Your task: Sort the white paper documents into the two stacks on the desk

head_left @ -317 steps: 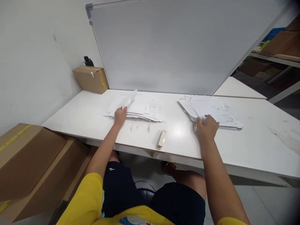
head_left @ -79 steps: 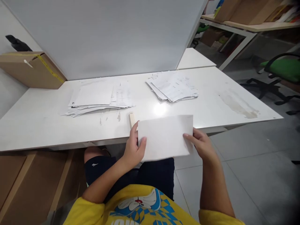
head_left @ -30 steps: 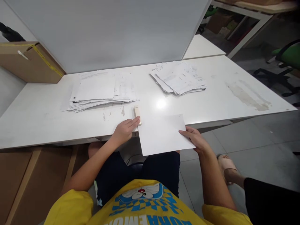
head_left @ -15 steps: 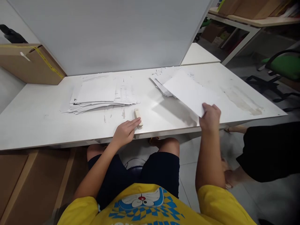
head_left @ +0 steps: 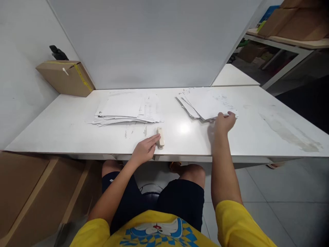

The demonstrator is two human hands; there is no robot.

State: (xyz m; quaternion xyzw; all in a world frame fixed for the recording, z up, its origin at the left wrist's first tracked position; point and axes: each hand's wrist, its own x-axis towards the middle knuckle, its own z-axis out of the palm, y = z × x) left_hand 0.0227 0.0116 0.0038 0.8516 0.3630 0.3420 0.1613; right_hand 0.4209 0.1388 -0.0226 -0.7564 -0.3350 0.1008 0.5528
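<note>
A small cream stapler (head_left: 161, 139) lies near the table's front edge. My left hand (head_left: 145, 149) is beside it, fingers stretched out and their tips touching its left side. To the right, a loose pile of papers (head_left: 189, 109) sits fanned out, with a sheet of paper (head_left: 205, 103) on top. My right hand (head_left: 225, 120) is at that sheet's near edge, fingers closed on it; the fingertips are partly hidden. A thicker stack of papers (head_left: 120, 106) rests on the left half of the table, its edges uneven.
The white table (head_left: 64, 133) has a whiteboard (head_left: 159, 44) standing along its back. A taped cardboard box (head_left: 66, 79) stands at the back left. More cardboard boxes (head_left: 28, 192) are below the table's left front. Part of a person in dark clothing (head_left: 305, 99) shows at right.
My right hand has carried the sheet from over my lap onto the right pile. My left hand left the sheet for the stapler and remains there. The other person moved farther back.
</note>
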